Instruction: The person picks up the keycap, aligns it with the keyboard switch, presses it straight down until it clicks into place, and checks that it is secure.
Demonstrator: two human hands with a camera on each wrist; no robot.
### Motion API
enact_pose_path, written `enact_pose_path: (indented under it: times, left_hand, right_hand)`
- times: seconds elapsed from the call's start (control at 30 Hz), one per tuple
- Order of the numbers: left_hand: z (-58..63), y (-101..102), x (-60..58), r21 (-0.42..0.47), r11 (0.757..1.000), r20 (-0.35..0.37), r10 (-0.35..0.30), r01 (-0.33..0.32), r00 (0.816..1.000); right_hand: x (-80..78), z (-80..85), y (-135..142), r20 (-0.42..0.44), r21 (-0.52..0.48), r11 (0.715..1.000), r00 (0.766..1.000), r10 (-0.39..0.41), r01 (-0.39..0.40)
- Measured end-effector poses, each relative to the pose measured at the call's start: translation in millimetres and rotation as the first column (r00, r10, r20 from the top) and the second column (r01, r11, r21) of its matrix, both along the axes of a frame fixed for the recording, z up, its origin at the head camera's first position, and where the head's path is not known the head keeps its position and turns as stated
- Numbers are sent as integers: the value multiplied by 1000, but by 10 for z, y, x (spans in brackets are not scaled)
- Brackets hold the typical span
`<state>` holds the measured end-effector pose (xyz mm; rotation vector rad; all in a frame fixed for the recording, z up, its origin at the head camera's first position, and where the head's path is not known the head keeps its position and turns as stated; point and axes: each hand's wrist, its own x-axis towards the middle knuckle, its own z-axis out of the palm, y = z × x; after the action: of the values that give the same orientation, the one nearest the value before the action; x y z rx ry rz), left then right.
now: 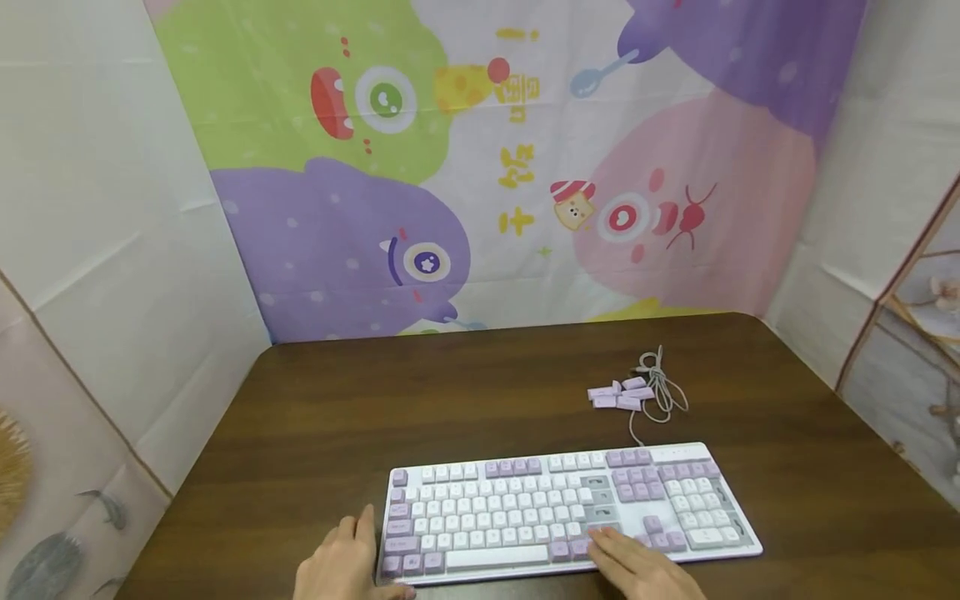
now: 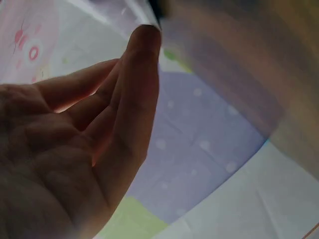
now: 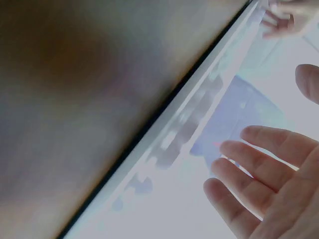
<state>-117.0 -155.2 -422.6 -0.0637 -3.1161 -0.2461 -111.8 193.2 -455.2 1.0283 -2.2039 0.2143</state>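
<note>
A white and lilac keyboard (image 1: 495, 559) lies near the front of the table. At its left end, my left hand (image 1: 339, 560) rests with its fingers along the side edge and the thumb by the front corner. Over the lower right of the main keys, my right hand (image 1: 637, 568) extends its straight fingers; whether they press is unclear. Grey key sockets (image 1: 602, 497) show bare just behind those fingers, and others appear on the number pad. In the left wrist view, the left hand's fingers (image 2: 142, 74) reach the keyboard's edge. The right wrist view shows the right fingers (image 3: 254, 169) spread slightly.
Several loose lilac keycaps (image 1: 618, 395) lie behind the keyboard, beside its coiled cable (image 1: 663, 387). The dark wooden table (image 1: 420, 400) ends at a cartoon-printed cloth (image 1: 517, 275), with pale hanging cloths (image 1: 127, 208) at both sides.
</note>
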Motion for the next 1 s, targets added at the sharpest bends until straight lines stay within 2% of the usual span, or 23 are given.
enact_pose_path:
  times: [0.07,0.17,0.27,0.33,0.37,0.43,0.5,0.57,0.6,0.73,0.87,1.0]
  left_hand:
    - [-45,5,-19,11,1000,24,-6,6,1000]
    - [-90,34,-48,24,1000,15,-16,16,1000]
    - [-108,54,-70,22,1000,-18,-19,19,1000]
    - [-108,57,-75,10,1000,-32,-19,20,999]
    - [-104,57,-77,0,1000,-34,-18,18,999]
    - [-102,54,-78,-17,1000,-36,-19,19,999]
    - [-100,53,-79,-26,999,-27,-19,19,999]
    - [-97,52,-82,-37,999,-19,-19,19,1000]
    - [-97,52,-84,-37,999,-16,-20,19,1000]
    - [-96,55,-86,-33,999,-7,-23,23,1000]
    - [-105,62,-69,-24,999,-6,-24,23,1000]
    - [-121,88,-35,-15,1000,6,-12,12,1000]
  right_hand:
    - [-1,100,61,85,8,998,994,-70,70]
    - [-20,247,135,179,36,982,966,-188,184]
    - [-105,364,205,208,25,970,948,-243,243]
    - [-194,405,264,178,6,964,949,-261,264]
    - [-239,434,288,198,13,958,939,-282,286]
    - [-350,504,339,258,36,945,910,-324,326]
    - [-477,577,392,336,69,930,870,-361,360]
    - [-610,660,438,434,106,912,807,-400,395]
    - [-681,695,465,469,112,909,785,-405,402]
    - [-958,801,558,556,132,900,720,-415,416]
    - [-1225,813,635,590,178,885,673,-446,430]
    - [-1471,757,718,564,228,871,670,-483,436]
